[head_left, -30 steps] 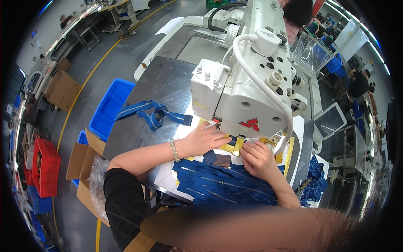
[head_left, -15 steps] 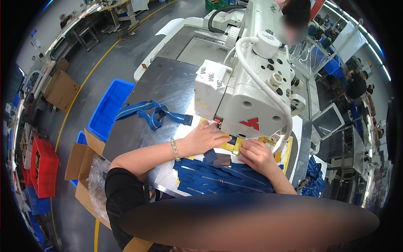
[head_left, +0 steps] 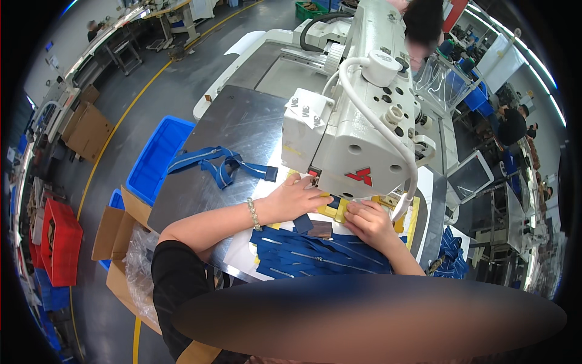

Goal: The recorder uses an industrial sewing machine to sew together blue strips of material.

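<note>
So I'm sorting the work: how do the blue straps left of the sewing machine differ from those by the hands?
The loose blue straps lie tangled on bare metal, untouched. The blue strap pile lies flat, side by side, below the left hand and right hand. Both are blue.

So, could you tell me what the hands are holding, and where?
Neither grips anything: left hand and right hand press flat on the yellow template under the sewing machine.

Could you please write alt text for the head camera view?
Both hands, left hand and right hand, press a yellow template under a white sewing machine; blue straps lie before them on the metal table.
</note>
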`<control>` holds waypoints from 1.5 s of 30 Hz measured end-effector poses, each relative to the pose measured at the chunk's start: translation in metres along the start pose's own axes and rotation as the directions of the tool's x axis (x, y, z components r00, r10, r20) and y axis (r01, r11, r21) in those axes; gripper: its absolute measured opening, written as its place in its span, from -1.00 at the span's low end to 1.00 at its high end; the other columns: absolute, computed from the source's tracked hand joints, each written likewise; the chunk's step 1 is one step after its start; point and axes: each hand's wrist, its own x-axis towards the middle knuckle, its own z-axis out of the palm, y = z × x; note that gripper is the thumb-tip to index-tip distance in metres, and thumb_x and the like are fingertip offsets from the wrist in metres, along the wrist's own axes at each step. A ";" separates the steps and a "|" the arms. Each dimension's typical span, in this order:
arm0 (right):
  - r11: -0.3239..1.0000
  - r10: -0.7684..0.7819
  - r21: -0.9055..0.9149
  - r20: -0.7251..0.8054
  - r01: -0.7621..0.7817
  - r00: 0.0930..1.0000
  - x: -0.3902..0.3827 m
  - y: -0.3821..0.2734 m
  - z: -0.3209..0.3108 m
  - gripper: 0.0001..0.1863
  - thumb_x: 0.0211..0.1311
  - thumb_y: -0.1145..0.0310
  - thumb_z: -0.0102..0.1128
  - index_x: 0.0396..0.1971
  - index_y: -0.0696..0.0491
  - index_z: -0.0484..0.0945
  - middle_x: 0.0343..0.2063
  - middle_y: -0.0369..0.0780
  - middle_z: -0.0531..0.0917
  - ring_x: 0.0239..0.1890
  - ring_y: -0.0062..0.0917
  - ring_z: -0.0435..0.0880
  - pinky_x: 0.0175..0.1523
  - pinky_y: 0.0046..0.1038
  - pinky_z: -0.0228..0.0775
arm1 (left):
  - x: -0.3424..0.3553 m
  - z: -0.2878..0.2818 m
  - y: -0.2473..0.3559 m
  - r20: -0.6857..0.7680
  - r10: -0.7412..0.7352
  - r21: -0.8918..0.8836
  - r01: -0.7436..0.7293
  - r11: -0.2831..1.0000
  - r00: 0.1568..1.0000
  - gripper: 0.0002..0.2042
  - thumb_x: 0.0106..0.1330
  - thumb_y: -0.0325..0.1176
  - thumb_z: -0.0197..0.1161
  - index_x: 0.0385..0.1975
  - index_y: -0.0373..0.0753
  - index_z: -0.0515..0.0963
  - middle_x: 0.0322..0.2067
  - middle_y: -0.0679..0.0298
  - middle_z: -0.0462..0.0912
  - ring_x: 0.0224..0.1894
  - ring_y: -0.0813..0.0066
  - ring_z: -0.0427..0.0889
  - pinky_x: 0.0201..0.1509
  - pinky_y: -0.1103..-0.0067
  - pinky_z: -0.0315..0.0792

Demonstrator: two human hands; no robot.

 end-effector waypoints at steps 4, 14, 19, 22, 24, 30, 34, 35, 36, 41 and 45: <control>1.000 -0.006 -0.011 -0.011 0.005 1.000 0.001 -0.001 -0.001 -0.77 -0.01 0.39 0.38 -0.32 0.08 0.60 -0.19 -0.25 0.66 -0.07 -0.46 0.64 0.08 -0.34 0.41 | 0.001 0.003 -0.001 0.001 0.001 -0.013 -0.001 1.000 1.000 -0.57 0.19 -0.08 0.20 0.09 0.14 0.44 -0.15 0.48 0.56 0.04 0.31 0.46 0.01 0.38 0.28; 1.000 -0.001 -0.014 -0.027 0.000 1.000 0.006 -0.004 -0.002 -0.77 -0.03 0.39 0.39 -0.34 0.10 0.60 -0.23 -0.24 0.66 -0.10 -0.46 0.66 0.06 -0.37 0.43 | 0.002 0.006 -0.002 -0.035 0.013 -0.038 -0.014 0.999 0.999 -0.57 0.19 -0.08 0.21 0.09 0.12 0.44 -0.13 0.50 0.56 0.05 0.36 0.45 0.03 0.37 0.28; 0.999 -0.025 -0.022 -0.045 0.024 0.999 0.009 -0.001 0.002 -0.75 -0.05 0.38 0.40 -0.34 0.10 0.60 -0.24 -0.24 0.66 -0.10 -0.46 0.66 0.04 -0.38 0.44 | -0.001 0.007 -0.004 -0.016 0.007 0.007 -0.006 1.000 1.000 -0.56 0.16 -0.08 0.23 0.08 0.12 0.45 -0.12 0.51 0.56 0.06 0.38 0.44 0.05 0.38 0.26; 0.999 -0.026 -0.022 -0.043 0.025 0.999 0.008 -0.001 0.001 -0.75 -0.06 0.38 0.40 -0.34 0.10 0.60 -0.24 -0.24 0.66 -0.11 -0.46 0.66 0.03 -0.39 0.45 | -0.001 0.003 -0.005 -0.032 0.018 0.024 -0.018 1.000 0.999 -0.56 0.16 -0.08 0.23 0.08 0.13 0.44 -0.12 0.53 0.56 0.06 0.41 0.44 0.04 0.39 0.26; 0.999 -0.032 -0.017 -0.053 0.031 0.998 0.010 -0.001 0.002 -0.75 -0.06 0.38 0.40 -0.34 0.10 0.60 -0.24 -0.24 0.67 -0.11 -0.46 0.66 0.02 -0.39 0.45 | -0.001 0.002 -0.007 -0.017 0.010 -0.001 -0.010 1.000 1.000 -0.56 0.17 -0.08 0.23 0.09 0.14 0.43 -0.12 0.54 0.56 0.06 0.43 0.43 0.05 0.39 0.25; 0.999 -0.031 -0.016 -0.060 0.030 0.998 0.013 0.001 0.009 -0.76 -0.06 0.38 0.39 -0.35 0.09 0.60 -0.27 -0.25 0.66 -0.19 -0.48 0.67 -0.06 -0.42 0.46 | -0.001 -0.003 -0.013 0.049 -0.012 -0.044 0.014 0.999 0.999 -0.57 0.21 -0.09 0.18 0.11 0.14 0.43 -0.11 0.56 0.56 0.09 0.47 0.37 0.11 0.36 0.17; 1.000 0.002 -0.018 -0.060 -0.003 0.998 0.018 0.001 0.007 -0.78 -0.05 0.37 0.39 -0.37 0.08 0.60 -0.31 -0.27 0.67 -0.24 -0.49 0.66 -0.13 -0.42 0.45 | -0.001 0.000 -0.024 0.059 -0.021 -0.151 0.029 0.988 0.998 -0.64 0.21 -0.10 0.18 0.02 0.07 0.51 -0.16 0.47 0.57 0.06 0.40 0.44 0.09 0.32 0.26; 1.000 0.025 -0.004 -0.059 -0.025 0.998 0.019 0.002 0.008 -0.79 -0.05 0.36 0.39 -0.39 0.07 0.60 -0.36 -0.28 0.67 -0.29 -0.48 0.67 -0.18 -0.42 0.44 | 0.000 0.003 -0.027 0.060 -0.020 -0.152 0.029 0.988 0.998 -0.64 0.21 -0.10 0.18 0.02 0.07 0.51 -0.16 0.47 0.57 0.06 0.40 0.44 0.09 0.32 0.26; 0.999 0.045 0.007 -0.057 -0.045 0.997 0.021 0.003 0.008 -0.81 -0.04 0.35 0.38 -0.41 0.05 0.60 -0.41 -0.29 0.67 -0.34 -0.47 0.67 -0.23 -0.42 0.44 | 0.003 0.003 -0.031 0.114 -0.033 -0.225 0.058 0.973 0.993 -0.68 0.21 -0.10 0.18 -0.06 0.02 0.55 -0.18 0.43 0.58 0.02 0.39 0.47 0.04 0.33 0.31; 0.999 0.040 -0.010 -0.092 -0.041 0.995 0.017 0.017 0.019 -0.84 -0.03 0.33 0.38 -0.46 0.03 0.60 -0.57 -0.32 0.64 -0.50 -0.46 0.64 -0.35 -0.45 0.41 | 0.025 -0.023 -0.045 0.488 -0.023 -0.268 0.174 0.947 0.873 -0.65 0.36 -0.02 0.00 -0.07 -0.06 0.59 -0.20 0.32 0.62 -0.03 0.34 0.55 0.08 0.42 0.37; 0.998 0.030 -0.043 -0.105 -0.034 0.994 0.015 0.018 0.018 -0.84 -0.05 0.31 0.40 -0.49 0.01 0.60 -0.62 -0.35 0.62 -0.54 -0.48 0.63 -0.41 -0.46 0.35 | 0.029 -0.026 -0.049 0.531 -0.090 -0.472 0.383 0.794 0.842 -0.58 0.30 0.07 0.08 -0.25 -0.21 0.58 -0.37 0.20 0.60 -0.24 0.26 0.59 -0.14 0.47 0.46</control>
